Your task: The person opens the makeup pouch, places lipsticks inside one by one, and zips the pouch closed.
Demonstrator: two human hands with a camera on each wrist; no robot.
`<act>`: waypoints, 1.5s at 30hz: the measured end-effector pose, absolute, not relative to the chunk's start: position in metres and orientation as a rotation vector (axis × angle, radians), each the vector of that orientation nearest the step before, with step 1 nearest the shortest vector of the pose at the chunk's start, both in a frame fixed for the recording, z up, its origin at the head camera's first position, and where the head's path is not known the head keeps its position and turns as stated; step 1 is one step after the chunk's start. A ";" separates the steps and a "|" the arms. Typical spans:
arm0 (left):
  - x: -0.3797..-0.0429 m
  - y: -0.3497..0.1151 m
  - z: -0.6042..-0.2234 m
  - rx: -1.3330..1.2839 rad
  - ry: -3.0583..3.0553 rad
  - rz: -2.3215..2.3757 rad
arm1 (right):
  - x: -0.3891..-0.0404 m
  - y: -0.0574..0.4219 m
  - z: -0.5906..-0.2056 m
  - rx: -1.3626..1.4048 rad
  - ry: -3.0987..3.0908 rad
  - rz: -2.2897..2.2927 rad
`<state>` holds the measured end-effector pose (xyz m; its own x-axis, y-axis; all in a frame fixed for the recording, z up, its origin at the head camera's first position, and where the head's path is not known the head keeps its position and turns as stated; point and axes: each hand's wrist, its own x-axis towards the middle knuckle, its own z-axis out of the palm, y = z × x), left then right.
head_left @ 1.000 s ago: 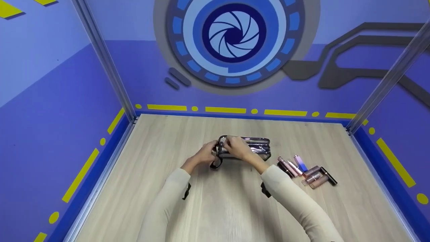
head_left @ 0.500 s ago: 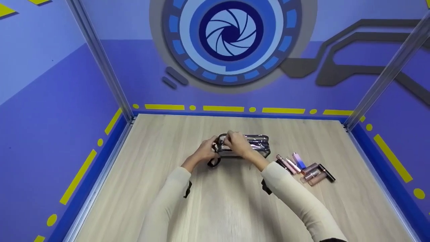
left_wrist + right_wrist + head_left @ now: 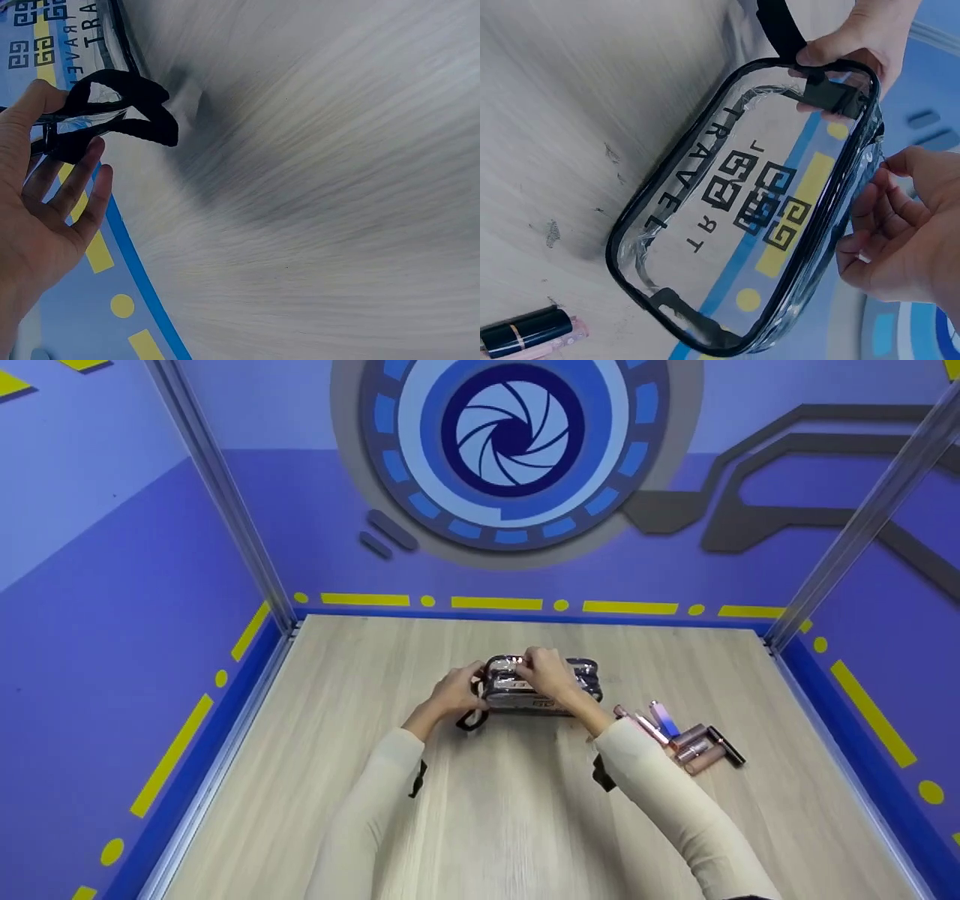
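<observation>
A clear toiletry pouch (image 3: pixel 517 702) with black trim stands on the table, "TRAVEL" and dark square logos printed on its side (image 3: pixel 690 187). My left hand (image 3: pixel 454 693) grips its left end, thumb on one side and fingers on the other, beside a black loop strap (image 3: pixel 154 124). Along the top edge, the right hand (image 3: pixel 551 672) pinches at the zipper with thumb and forefinger; the pull itself is hidden between the fingertips. In the right wrist view, that hand (image 3: pixel 907 225) has its other fingers curled. Nothing shows inside the pouch.
Right of the pouch lies a loose group of makeup tubes: a purple-blue one (image 3: pixel 664 718), brownish ones (image 3: pixel 705 759) and a black one (image 3: pixel 726 746). The right sleeve (image 3: pixel 652 787) partly covers the group. Blue-purple walls (image 3: pixel 487 577) enclose the wooden table (image 3: pixel 480 817) on three sides.
My right hand has moved rightward along the pouch's top edge. The pouch has tilted so more of its printed front shows. My left hand keeps its grip at the left end.
</observation>
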<state>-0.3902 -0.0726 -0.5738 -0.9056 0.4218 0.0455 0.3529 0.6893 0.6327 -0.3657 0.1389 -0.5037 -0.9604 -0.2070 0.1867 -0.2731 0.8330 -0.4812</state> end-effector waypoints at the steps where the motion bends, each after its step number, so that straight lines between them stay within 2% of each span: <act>1: -0.390 -0.073 -0.574 0.631 2.798 1.003 | -0.366 0.142 -0.503 0.369 -2.894 0.791; 11: -0.388 -0.076 -0.578 0.567 2.790 1.011 | -0.369 0.195 -0.505 0.351 -2.805 0.984; 18: -0.390 -0.075 -0.575 0.565 2.797 0.955 | -0.364 0.237 -0.500 0.191 -2.891 0.855; 36: -0.389 -0.075 -0.571 0.514 2.760 0.962 | -0.360 0.266 -0.517 0.124 -2.835 1.162; 45: -0.391 -0.075 -0.566 0.675 2.649 1.141 | -0.359 0.262 -0.515 0.075 -2.818 1.249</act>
